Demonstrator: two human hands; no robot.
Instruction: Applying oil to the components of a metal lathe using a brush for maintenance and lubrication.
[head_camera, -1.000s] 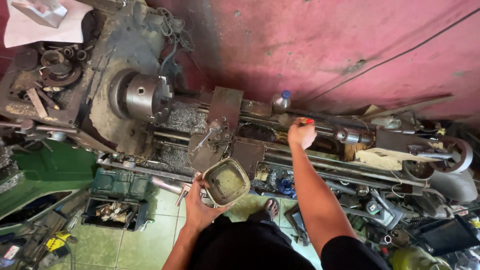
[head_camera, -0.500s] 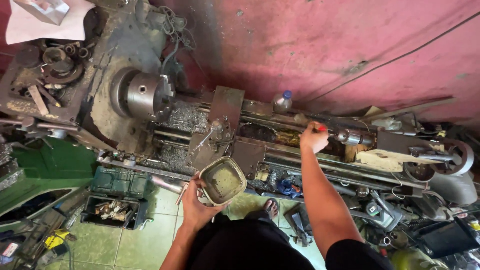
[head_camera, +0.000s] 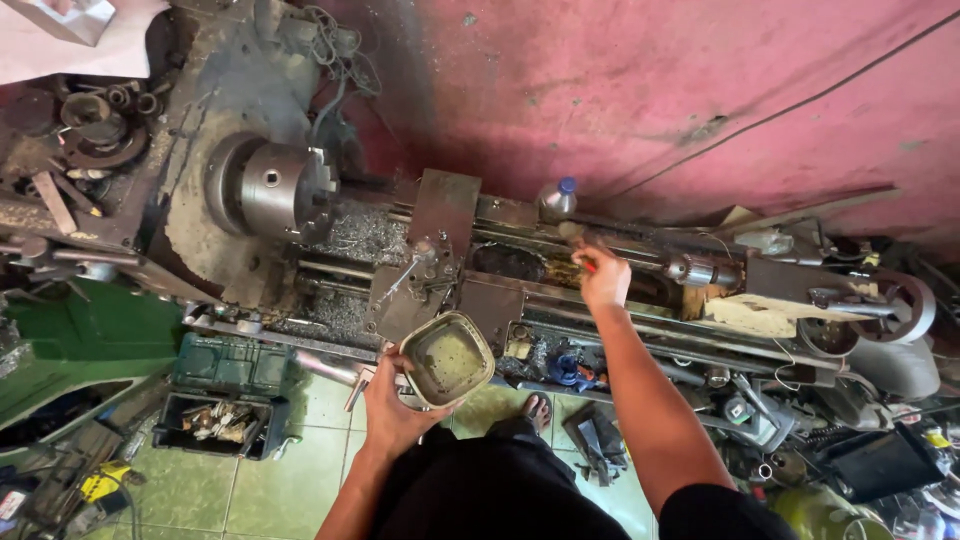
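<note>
Since a second ago the right hand (head_camera: 604, 277) has travelled along the lathe bed (head_camera: 640, 325) toward the tailstock (head_camera: 780, 285) and come a little nearer the body, while the left hand (head_camera: 392, 405) has kept the tin at about the same spot in front of the carriage. At the far left, the chuck (head_camera: 275, 190) stands with its jaws bare and no workpiece in it, and a drift of metal swarf (head_camera: 360, 240) lies on the ways just beside it. Next comes the left hand, its fingers cupped under and around a squarish metal tin (head_camera: 447, 358) holding a murky greenish liquid; the tin is held roughly level over the tiled floor (head_camera: 190, 480), near the carriage (head_camera: 430, 270). If that grip tilts, the liquid would likely slop onto the tiles by the sandalled foot (head_camera: 537, 408) and make the footing slick. Further right, the right hand is closed around a small brush with a red handle (head_camera: 583, 262), its bristles seemingly on the bed close to a plastic bottle (head_camera: 556, 197). An arm reaching across could brush the sharp swarf or knock the bottle over. Whether the brush is loaded with liquid cannot be told.
</note>
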